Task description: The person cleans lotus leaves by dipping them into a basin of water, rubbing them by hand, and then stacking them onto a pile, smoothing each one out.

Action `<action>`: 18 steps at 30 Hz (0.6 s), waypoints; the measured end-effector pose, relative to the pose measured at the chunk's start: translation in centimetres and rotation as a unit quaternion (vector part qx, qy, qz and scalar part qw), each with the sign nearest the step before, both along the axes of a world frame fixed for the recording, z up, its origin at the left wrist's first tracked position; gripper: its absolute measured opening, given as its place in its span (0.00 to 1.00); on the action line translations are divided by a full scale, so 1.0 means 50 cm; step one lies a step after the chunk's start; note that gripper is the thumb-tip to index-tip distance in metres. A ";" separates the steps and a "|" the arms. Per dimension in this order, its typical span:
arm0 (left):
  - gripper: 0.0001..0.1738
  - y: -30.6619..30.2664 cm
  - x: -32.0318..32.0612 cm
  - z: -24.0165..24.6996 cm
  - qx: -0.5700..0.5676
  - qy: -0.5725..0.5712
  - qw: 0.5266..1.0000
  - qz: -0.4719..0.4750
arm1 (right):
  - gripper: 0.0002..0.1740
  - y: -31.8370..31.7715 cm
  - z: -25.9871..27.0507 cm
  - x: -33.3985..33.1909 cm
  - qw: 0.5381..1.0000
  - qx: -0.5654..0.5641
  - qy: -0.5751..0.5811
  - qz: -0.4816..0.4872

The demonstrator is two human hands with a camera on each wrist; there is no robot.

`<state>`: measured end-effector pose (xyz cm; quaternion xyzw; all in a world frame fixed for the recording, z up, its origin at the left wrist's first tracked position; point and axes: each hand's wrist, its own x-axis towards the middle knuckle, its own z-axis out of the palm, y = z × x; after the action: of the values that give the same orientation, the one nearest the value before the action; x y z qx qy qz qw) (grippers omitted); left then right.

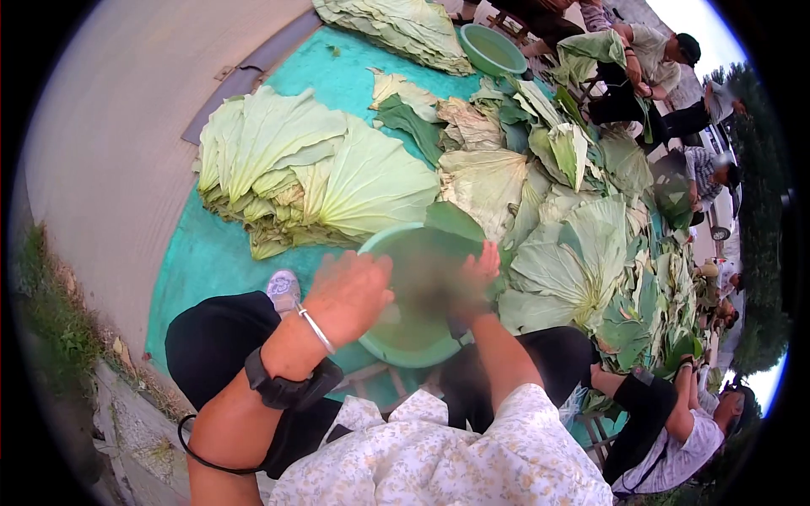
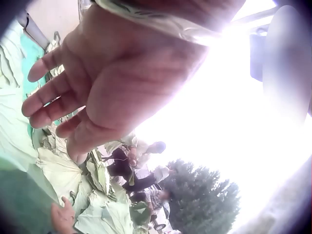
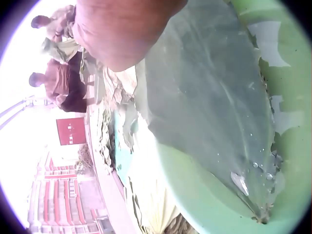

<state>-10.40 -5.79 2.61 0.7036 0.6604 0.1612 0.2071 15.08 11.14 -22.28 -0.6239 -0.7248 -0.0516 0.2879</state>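
A light green basin point(image 1: 408, 358) with water stands in front of the person's knees. Its rim supports part of a dark green leaf point(image 1: 454, 221), which in the right wrist view point(image 3: 204, 92) lies partly over the water, with droplets near its tip. The left hand point(image 1: 348, 293) hovers at the basin's left side; in the left wrist view the hand point(image 2: 112, 78) has loosely extended fingers and an empty palm. Over the basin's right side is the right hand point(image 1: 477, 278), fingers extended, beside the leaf. Blur hides part of it, and whether it touches the leaf is unclear.
A thick stack of pale leaves point(image 1: 312, 164) lies on the turquoise sheet point(image 1: 190, 278) at the left. Loose leaves point(image 1: 569, 266) spread to the basin's right. Another stack point(image 1: 401, 34) and a second basin point(image 1: 492, 51) are farther back. Several people sit along the right.
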 end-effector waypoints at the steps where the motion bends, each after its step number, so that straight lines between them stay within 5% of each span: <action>1: 0.12 0.015 0.001 0.007 -0.014 0.001 1.000 0.028 | 0.28 0.003 0.010 0.034 1.000 0.000 0.004 -0.012; 4: 0.12 0.054 0.012 -0.006 -0.009 0.015 0.999 0.032 | 0.29 0.003 0.042 0.070 1.000 -0.002 -0.026 -0.013; 6: 0.14 0.073 0.021 -0.001 -0.020 0.015 1.000 0.017 | 0.28 -0.031 0.051 0.017 0.978 -0.061 -0.052 0.192; 10: 0.19 0.092 0.053 -0.012 -0.013 0.018 1.000 0.010 | 0.27 -0.150 0.033 -0.076 0.900 -0.120 -0.228 0.351; 13: 0.21 0.094 0.073 -0.040 -0.026 0.035 0.999 -0.016 | 0.28 -0.192 0.074 -0.123 0.846 -0.282 -0.308 0.332; 18: 0.22 0.092 0.076 -0.053 -0.044 0.046 0.997 -0.039 | 0.28 -0.211 -0.083 -0.146 0.886 -0.273 -0.178 0.330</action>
<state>-6.58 -1.17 -0.04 0.7256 0.6478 0.0908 0.2135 7.79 0.61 -26.41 -0.3827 -0.9135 0.1357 -0.0271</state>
